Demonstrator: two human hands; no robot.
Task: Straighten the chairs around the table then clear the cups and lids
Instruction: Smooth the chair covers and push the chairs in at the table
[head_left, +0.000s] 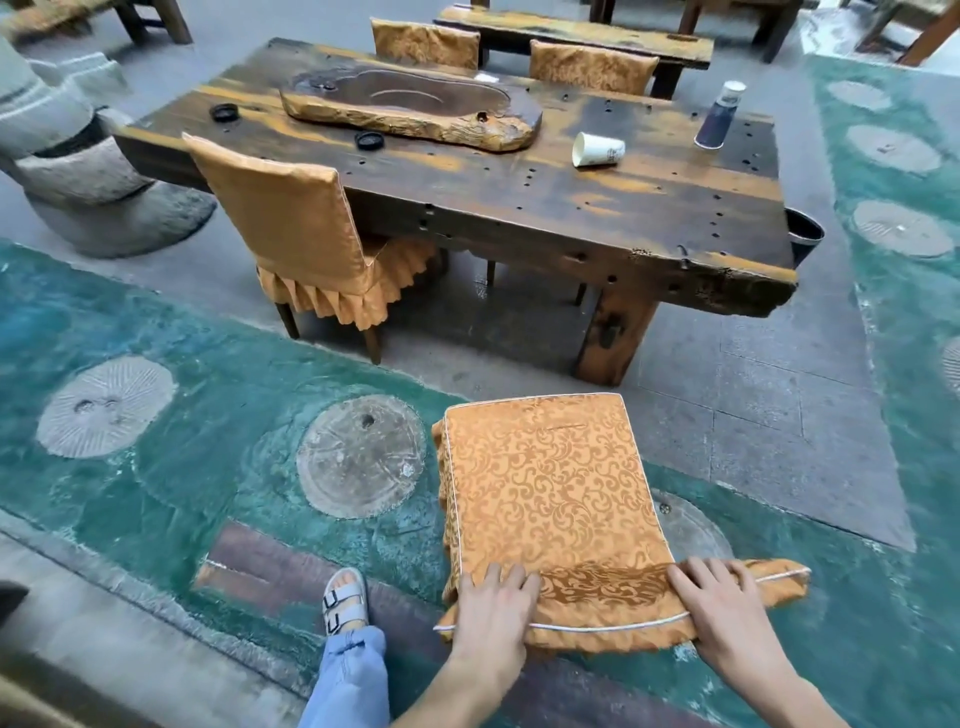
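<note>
We see a carved wooden tea tray (410, 111) lying on the far left part of the tabletop (519, 208). At nine o'clock stands a grey stone sculpture (78, 171); round stone discs (361, 454) sit in the green floor (208, 374).

Left hand (491, 613) at 6 o'clock, palm down, fingers curled over a chair back (613, 597). Right hand (727, 608) at 5 o'clock, likewise gripping. Both forearms extend toward 12 o'clock.
</note>
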